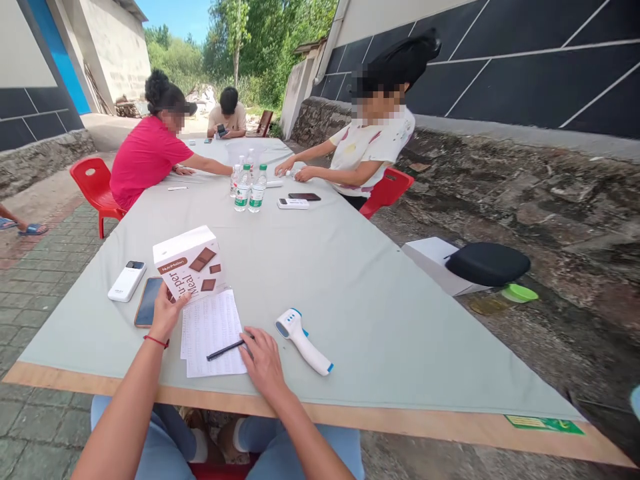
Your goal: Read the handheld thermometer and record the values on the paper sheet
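Observation:
My left hand (167, 311) grips the near lower corner of a white snack box with brown squares printed on it (190, 262), which stands tilted on the grey table (350, 287). My right hand (263, 360) lies flat on the table, its fingers touching the end of a black pen (225, 349). The pen rests on a printed sheet of paper (213, 331). A white and blue infrared thermometer (303, 340) lies just right of my right hand.
A smartphone (147, 301) and a white power bank (127, 281) lie left of the box. Water bottles (250, 189) stand mid-table. Three other people sit at the far end on red chairs (95, 187). A black case (487, 264) sits on rocks at right.

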The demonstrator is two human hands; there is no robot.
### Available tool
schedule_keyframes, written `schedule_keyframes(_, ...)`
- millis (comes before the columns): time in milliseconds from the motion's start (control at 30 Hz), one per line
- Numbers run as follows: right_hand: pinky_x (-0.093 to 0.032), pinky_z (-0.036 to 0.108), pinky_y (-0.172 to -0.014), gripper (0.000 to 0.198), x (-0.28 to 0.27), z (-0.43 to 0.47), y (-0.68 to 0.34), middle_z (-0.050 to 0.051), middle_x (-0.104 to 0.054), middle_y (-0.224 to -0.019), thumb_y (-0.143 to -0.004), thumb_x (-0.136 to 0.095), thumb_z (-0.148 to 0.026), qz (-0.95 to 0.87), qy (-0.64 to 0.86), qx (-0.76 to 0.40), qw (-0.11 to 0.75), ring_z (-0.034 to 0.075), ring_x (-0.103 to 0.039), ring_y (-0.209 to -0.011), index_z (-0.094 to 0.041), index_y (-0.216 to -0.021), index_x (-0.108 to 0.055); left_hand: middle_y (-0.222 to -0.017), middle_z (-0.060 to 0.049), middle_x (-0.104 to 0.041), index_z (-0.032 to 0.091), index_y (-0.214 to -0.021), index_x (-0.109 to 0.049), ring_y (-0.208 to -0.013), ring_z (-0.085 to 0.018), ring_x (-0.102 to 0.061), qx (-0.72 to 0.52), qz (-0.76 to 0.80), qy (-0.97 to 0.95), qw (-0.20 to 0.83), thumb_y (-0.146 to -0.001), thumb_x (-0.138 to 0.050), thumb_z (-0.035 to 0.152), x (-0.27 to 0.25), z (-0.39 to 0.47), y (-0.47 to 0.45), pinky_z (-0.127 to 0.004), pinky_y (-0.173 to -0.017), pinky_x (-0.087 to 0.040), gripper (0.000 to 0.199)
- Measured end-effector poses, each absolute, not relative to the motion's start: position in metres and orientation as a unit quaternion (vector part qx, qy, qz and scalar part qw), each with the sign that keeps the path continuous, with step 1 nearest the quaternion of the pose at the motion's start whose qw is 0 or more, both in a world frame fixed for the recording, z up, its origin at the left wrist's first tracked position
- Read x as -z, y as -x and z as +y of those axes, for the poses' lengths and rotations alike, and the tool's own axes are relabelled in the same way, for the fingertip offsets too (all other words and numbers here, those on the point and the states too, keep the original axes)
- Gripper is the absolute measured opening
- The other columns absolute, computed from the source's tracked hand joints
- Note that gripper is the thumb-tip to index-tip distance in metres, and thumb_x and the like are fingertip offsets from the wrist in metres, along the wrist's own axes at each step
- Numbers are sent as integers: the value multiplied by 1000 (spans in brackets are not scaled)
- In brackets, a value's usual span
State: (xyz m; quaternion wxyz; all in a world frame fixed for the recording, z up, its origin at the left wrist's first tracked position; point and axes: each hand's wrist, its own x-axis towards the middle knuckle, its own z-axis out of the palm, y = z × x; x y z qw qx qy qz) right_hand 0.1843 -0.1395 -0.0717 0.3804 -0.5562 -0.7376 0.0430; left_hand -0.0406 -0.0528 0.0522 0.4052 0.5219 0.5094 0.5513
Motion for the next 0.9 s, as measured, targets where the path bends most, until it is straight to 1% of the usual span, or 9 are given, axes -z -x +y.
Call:
schedule_keyframes(200, -41, 43, -95, 27, 75, -139, -187, 11, -63, -116, -92, -45, -18, -734, 546, -34, 403, 26, -52, -111, -21, -110, -65, -120, -12, -64, 18, -118, -52, -110, -26, -62, -542, 494, -559, 387, -68, -77, 37, -44, -13, 33, -43, -96, -49, 59)
schedule_keyframes(367, -41, 45, -94, 27, 74, -140, -186, 11, -63, -116, -92, -45, -18, -733, 544, -39, 407, 26, -52, -111, -21, -109, -65, -116, -10, -64, 19, -121, -50, -105, -24, -63, -468, 524, -620, 349, -74, -71, 35, -26, 11, 39, -41, -94, -50, 54)
schedule_keyframes(467, -41, 45, -94, 29, 74, -141, -187, 11, -63, -116, -91, -44, -16, -733, 542, -42, 409, 26, -52, -112, -21, -109, -65, -119, -12, -60, 18, -121, -49, -115, -28, -57, -456, 560, -610, 326, -72, -72, 29, -20, 8, 39, -48, -101, -44, 55)
schedule_keyframes(533, -41, 46, -94, 30, 75, -141, -188, 11, -63, -115, -89, -43, -14, -732, 541, -42, 412, 26, -52, -111, -21, -108, -65, -129, -16, -50, 16, -128, -44, -129, -32, -44, -461, 607, -595, 254, -71, -72, 24, -19, -7, 33, -53, -108, -35, 64)
schedule_keyframes(600, -41, 46, -93, 29, 75, -142, -189, 11, -63, -115, -89, -43, -14, -731, 540, -41, 415, 26, -52, -110, -21, -107, -65, -136, -20, -40, 13, -134, -36, -135, -35, -33, -442, 647, -607, 133, -71, -70, 19, -19, -33, 23, -56, -111, -29, 71)
schedule_keyframes(667, -42, 46, -93, 28, 74, -143, -190, 11, -63, -114, -89, -44, -14, -733, 536, -44, 417, 26, -52, -110, -21, -106, -65, -136, -19, -40, 14, -134, -36, -132, -34, -36, -377, 598, -703, 81, -75, -66, 18, -17, -69, 12, -55, -108, -34, 66)
schedule_keyframes(767, -41, 46, -93, 24, 72, -145, -192, 11, -62, -115, -90, -45, -15, -736, 529, -56, 418, 26, -51, -109, -21, -103, -65, -125, -10, -49, 22, -125, -45, -110, -25, -53, -260, 485, -824, 133, -81, -59, 13, -9, -125, -1, -44, -94, -47, 46)
schedule_keyframes(833, -42, 45, -91, 21, 70, -146, -192, 11, -61, -113, -91, -45, -18, -731, 532, -70, 422, 26, -51, -107, -20, -99, -65, -120, -10, -50, 20, -122, -46, -104, -23, -54, -242, 477, -831, 156, -83, -59, 16, -2, -154, -6, -40, -89, -50, 42)
schedule_keyframes(900, -44, 44, -87, 19, 69, -148, -193, 12, -60, -104, -92, -45, -22, -707, 550, -82, 437, 25, -51, -101, -19, -95, -64, -118, -11, -51, 19, -120, -47, -101, -23, -53, -226, 480, -835, 145, -85, -57, 16, 5, -174, -9, -40, -87, -50, 37)
